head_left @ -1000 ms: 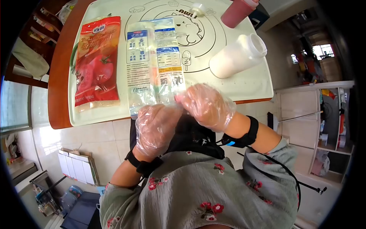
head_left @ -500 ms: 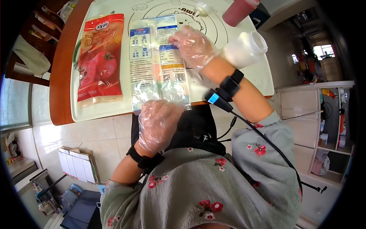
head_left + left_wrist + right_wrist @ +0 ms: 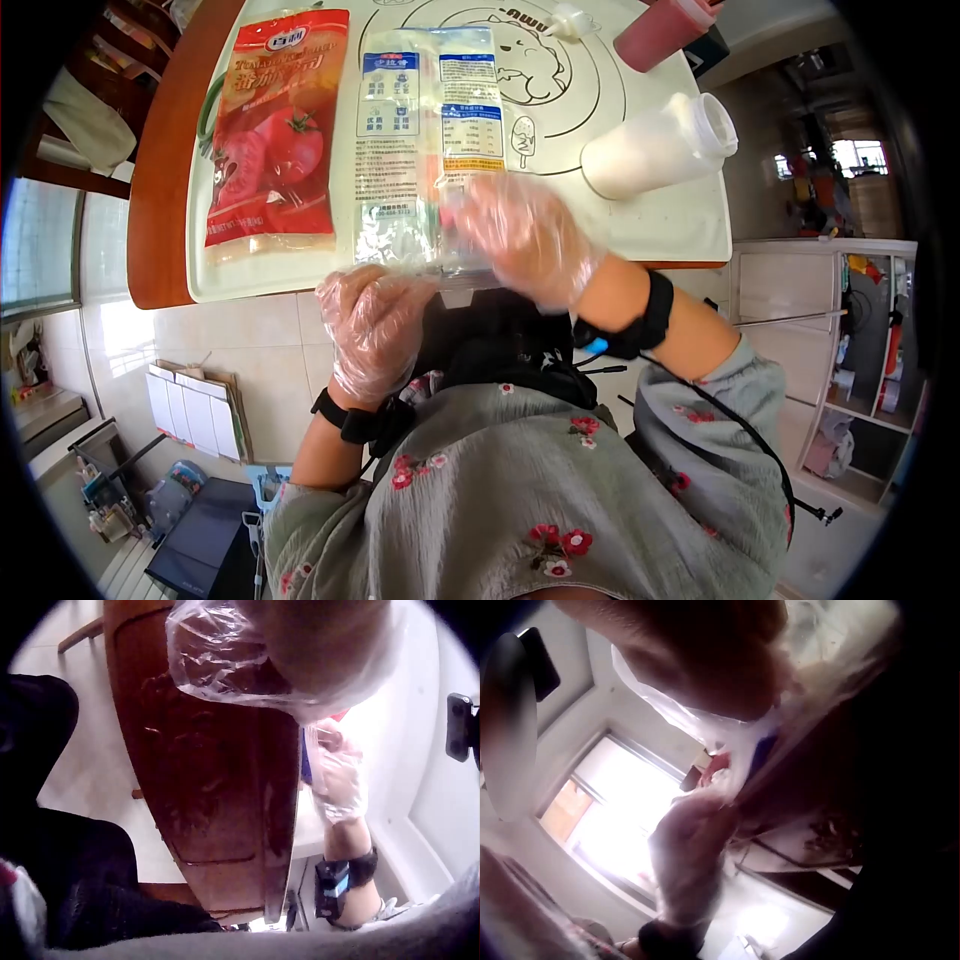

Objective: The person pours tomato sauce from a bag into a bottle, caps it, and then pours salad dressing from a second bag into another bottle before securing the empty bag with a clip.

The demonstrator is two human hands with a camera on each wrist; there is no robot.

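A clear packet of salad dressing [image 3: 400,150] with blue-and-white print lies back side up on the white mat, its lower end at the table's front edge. My left hand [image 3: 370,325], in a thin clear plastic glove, grips that lower end; the right wrist view shows its fingertips pinching the film. My gloved right hand [image 3: 530,240] is over the packet's lower right part, slightly blurred. Something pink shows at its fingertips; I cannot tell whether it holds this. A red tomato ketchup packet [image 3: 275,140] lies to the left.
An open white squeeze bottle [image 3: 655,150] lies tilted on the right of the printed mat [image 3: 650,225]. Behind it are a white nozzle cap [image 3: 570,20] and a red-filled bottle [image 3: 660,35]. The wooden table edge [image 3: 160,250] shows at left.
My right hand has gone from beside the left hand up over the packet's upper right, then back down to its lower part. My left hand has stayed by the packet's lower end.
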